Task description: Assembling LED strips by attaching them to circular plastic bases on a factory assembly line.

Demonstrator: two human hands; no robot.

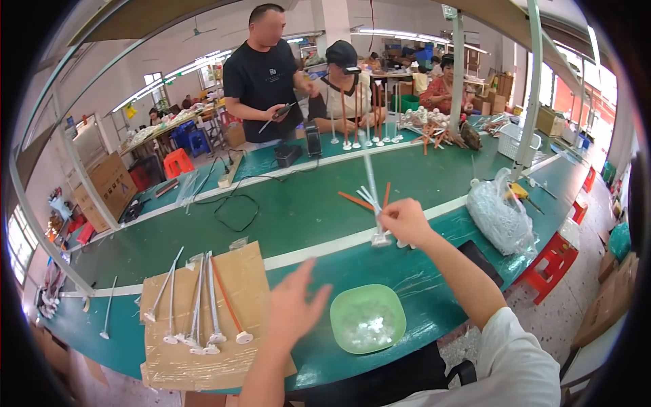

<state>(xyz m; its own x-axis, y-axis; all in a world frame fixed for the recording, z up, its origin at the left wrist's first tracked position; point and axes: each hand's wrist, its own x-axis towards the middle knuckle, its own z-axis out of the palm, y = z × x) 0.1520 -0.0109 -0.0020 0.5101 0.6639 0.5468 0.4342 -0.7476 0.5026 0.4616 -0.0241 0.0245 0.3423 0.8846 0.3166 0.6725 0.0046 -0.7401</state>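
Observation:
My right hand (407,220) pinches a pale, clear-looking rod (370,180) low on its length. The rod stands nearly upright, with a white base (380,239) at its foot by the white strip along the bench. White and orange rods (354,199) lie just behind it. My left hand (296,298) is raised, fingers apart, with nothing in it. To its right sits a light green bowl (358,292) of shiny, clear small pieces I cannot make out. On my left, a cardboard sheet (247,271) carries several pale rods and one orange-brown rod (226,296) with white bases.
A filled plastic bag (500,216) and a dark flat object (480,263) lie right of my arm. Across the green belt (298,210), two people stand or sit near upright rods and a rod pile (434,125). A black cable (234,198) loops at left; red stools (553,264) stand right.

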